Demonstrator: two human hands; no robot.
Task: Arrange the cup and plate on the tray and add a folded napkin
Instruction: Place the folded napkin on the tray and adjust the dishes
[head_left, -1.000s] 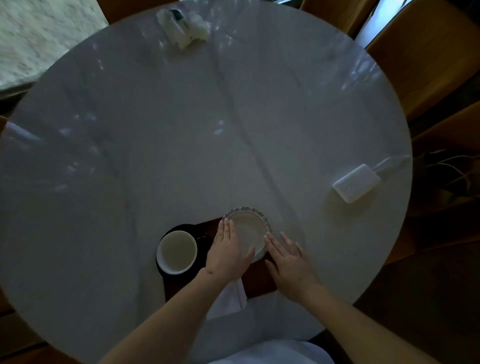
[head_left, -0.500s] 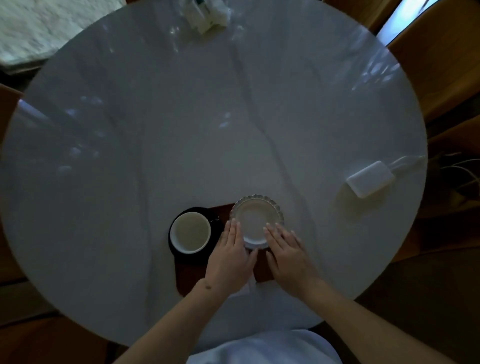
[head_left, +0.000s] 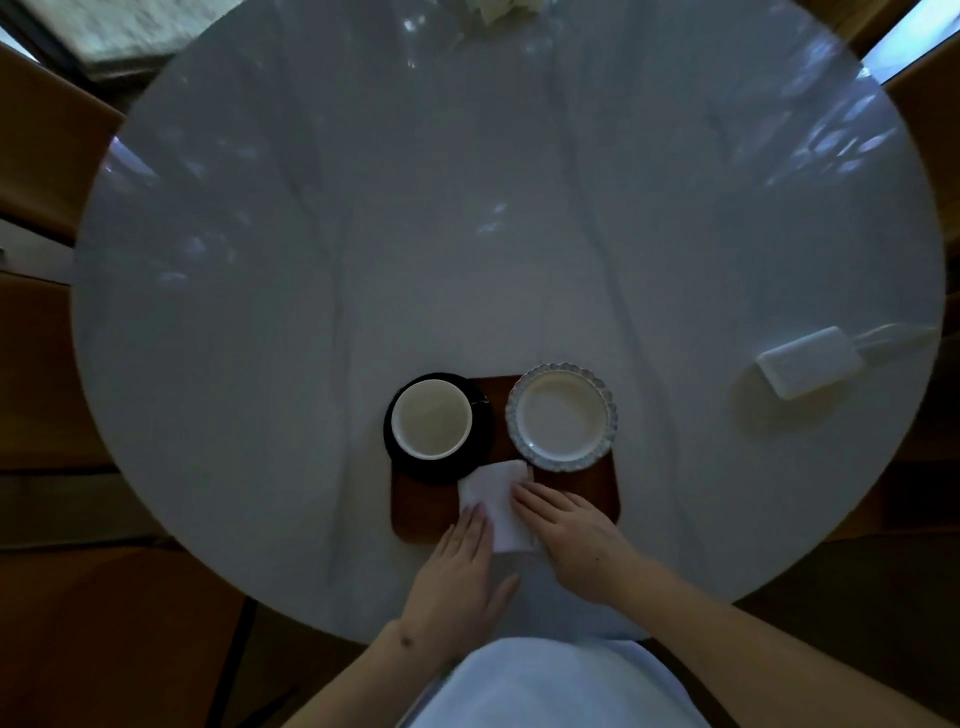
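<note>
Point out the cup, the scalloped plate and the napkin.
cup (head_left: 431, 418): head view, on its pale inside bottom.
scalloped plate (head_left: 562, 415): head view, on its flat centre.
napkin (head_left: 493, 493): head view, on the white fold between the hands.

No lettering, labels or numbers can be read anywhere here; the view is too dim and soft.

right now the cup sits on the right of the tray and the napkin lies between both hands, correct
Not quite. In the head view the cup sits on the left of the tray, on a dark saucer; the scalloped plate is on the right. The napkin does lie between the left hand and right hand.
</note>
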